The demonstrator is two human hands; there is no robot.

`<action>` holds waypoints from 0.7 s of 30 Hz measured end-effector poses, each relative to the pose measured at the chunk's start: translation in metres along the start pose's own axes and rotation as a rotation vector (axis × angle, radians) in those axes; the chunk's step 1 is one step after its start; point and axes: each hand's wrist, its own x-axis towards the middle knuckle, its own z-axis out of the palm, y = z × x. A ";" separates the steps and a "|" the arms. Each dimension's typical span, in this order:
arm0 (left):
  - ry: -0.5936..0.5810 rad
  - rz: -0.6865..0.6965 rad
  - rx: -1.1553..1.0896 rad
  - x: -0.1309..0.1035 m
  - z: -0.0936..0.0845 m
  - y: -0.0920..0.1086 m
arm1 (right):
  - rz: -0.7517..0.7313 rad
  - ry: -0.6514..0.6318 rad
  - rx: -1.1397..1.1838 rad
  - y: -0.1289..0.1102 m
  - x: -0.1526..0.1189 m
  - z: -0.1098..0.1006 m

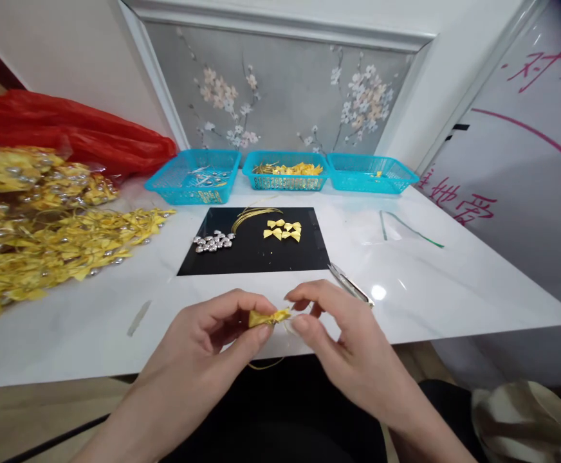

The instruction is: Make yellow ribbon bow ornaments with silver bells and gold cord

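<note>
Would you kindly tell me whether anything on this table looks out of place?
Slightly: a pale strip lies left of the left hand and a green strip right of the mat. Both look like stray scraps, apart from the grouped bows and beads.

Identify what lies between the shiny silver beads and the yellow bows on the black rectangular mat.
In the head view, ends of thin golden cords lie beside the silver beads; from there to the yellow bows, only black mat shows.
</note>
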 end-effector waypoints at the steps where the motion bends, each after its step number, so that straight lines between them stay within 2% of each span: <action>1: 0.016 0.028 0.029 -0.001 0.002 0.001 | 0.003 -0.031 0.076 -0.007 0.001 0.003; 4: 0.186 0.074 0.077 -0.003 0.005 -0.002 | 0.086 -0.080 0.212 -0.014 0.005 0.013; 6: 0.247 0.041 -0.009 -0.005 0.004 -0.005 | 0.161 -0.073 0.309 -0.013 0.006 0.018; 10: 0.109 -0.118 -0.369 -0.010 -0.009 -0.012 | 0.251 -0.057 0.461 -0.009 0.007 0.020; 13: 0.074 -0.194 -0.418 -0.013 -0.017 -0.017 | 0.262 -0.088 0.532 -0.011 0.006 0.018; 17: -0.017 -0.112 -0.331 -0.015 -0.011 -0.016 | 0.246 -0.073 0.497 -0.016 0.003 0.019; 21: -0.015 -0.010 -0.272 -0.013 -0.002 -0.010 | 0.225 -0.068 0.419 -0.017 -0.002 0.024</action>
